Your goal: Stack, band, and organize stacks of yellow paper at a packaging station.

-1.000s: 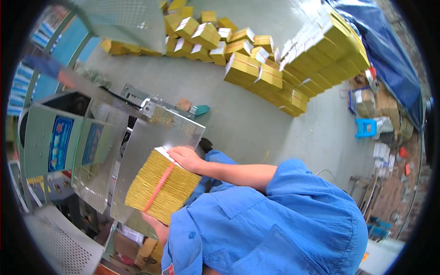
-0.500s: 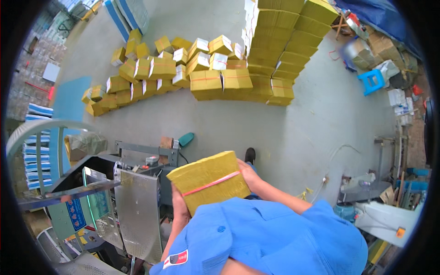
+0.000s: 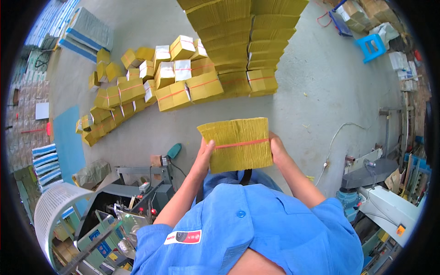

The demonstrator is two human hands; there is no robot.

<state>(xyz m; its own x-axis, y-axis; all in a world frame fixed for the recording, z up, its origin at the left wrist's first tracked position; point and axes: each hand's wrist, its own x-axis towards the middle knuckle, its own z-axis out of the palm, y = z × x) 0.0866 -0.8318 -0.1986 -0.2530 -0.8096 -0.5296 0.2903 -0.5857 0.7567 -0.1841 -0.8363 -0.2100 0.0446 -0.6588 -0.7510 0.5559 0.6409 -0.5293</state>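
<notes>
Held level in front of my body is a thick yellow paper bundle (image 3: 240, 158) with a red strap round its middle. My left hand (image 3: 204, 155) grips its left end, the thumb lying on the near face. The opposite end is pressed by my right hand (image 3: 277, 149), whose fingers are partly hidden behind the bundle. Past it, on the floor, stands a tall stack of similar yellow bundles (image 3: 236, 43). Left of that stack lies a loose heap of strapped bundles (image 3: 172, 96), some showing white ends.
At my left is a machine (image 3: 137, 192) with a curved perforated guard (image 3: 52, 206). A grey and white machine (image 3: 389, 213) stands at my right. A white cable (image 3: 326, 158) runs across the grey floor. Farther off are a blue stool (image 3: 370, 48) and blue-and-white stacks (image 3: 87, 32).
My body has turned away from the left machine toward the stack. The bundle has moved right and farther from me, and now sits straighter, still between both hands.
</notes>
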